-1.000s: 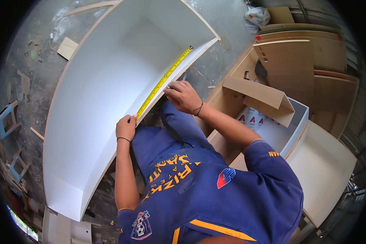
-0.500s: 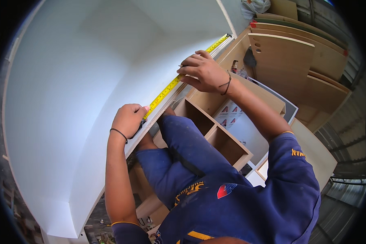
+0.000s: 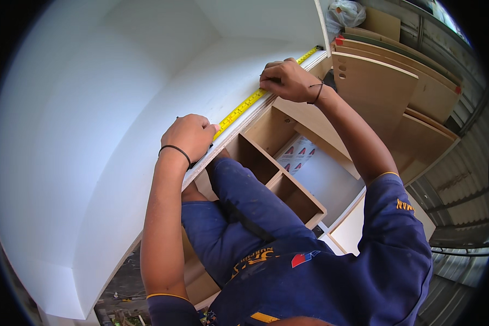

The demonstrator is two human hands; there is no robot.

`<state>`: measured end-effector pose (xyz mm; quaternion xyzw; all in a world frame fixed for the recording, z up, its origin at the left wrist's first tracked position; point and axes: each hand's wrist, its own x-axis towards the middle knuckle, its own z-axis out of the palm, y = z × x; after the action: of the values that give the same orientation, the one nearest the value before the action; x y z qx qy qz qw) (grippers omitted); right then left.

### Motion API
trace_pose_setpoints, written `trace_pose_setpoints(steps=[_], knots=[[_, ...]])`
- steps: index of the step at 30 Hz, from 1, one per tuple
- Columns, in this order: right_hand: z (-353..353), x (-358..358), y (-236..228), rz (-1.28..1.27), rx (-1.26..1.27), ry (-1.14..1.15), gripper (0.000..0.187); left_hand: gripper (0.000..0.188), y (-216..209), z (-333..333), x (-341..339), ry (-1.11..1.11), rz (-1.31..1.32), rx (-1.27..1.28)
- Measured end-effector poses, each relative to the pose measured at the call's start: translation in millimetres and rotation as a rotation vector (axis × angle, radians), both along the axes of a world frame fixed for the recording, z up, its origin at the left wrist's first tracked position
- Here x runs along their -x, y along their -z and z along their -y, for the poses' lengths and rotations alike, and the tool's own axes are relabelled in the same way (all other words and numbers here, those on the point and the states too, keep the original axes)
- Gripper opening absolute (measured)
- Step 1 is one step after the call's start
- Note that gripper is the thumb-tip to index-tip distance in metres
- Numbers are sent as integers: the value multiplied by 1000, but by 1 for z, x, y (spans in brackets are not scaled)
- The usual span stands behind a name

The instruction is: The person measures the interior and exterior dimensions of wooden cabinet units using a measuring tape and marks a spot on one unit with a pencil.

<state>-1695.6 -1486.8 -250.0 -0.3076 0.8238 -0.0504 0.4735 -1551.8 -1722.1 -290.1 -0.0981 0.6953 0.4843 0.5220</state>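
A yellow tape measure point(image 3: 240, 111) lies drawn out along the front edge of a white cabinet panel point(image 3: 163, 106). Its far end reaches the corner by an upright side panel. My left hand point(image 3: 187, 136) is closed around the near end, thumb on the blade, with the dark case mostly hidden under the palm. Farther along, my right hand point(image 3: 289, 80) rests at the blade with its fingers curled together. A small dark thing seems to be between those fingers, but its kind does not show.
Below the panel edge, beside my legs, stands a wooden box frame with compartments point(image 3: 299, 198). Wooden boards point(image 3: 372, 81) lean at the upper right, near a white plastic bag point(image 3: 346, 13). Corrugated metal sheeting point(image 3: 451, 179) lies beyond on the right.
My right hand has curled its fingers in more tightly over the tape. My left hand still grips the near end. The whole view has shifted slightly.
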Motion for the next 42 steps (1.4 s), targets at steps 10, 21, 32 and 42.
trace_pose_setpoints(steps=[10, 21, 32, 42], knots=[[12, 11, -3, 103, -138, -58, 23, 22, 0, 27, -31, -200, -44, -190], [3, 28, 4, 134, -249, -92, 27, 18, 14, 75, -81, -212, 94, -182], [11, 31, 5, 126, -232, -48, 24, 22, 8, 92, -83, -101, 214, -87], [15, 30, 5, 121, -125, -60, 16, 25, 26, 96, -76, 17, 249, -227]])
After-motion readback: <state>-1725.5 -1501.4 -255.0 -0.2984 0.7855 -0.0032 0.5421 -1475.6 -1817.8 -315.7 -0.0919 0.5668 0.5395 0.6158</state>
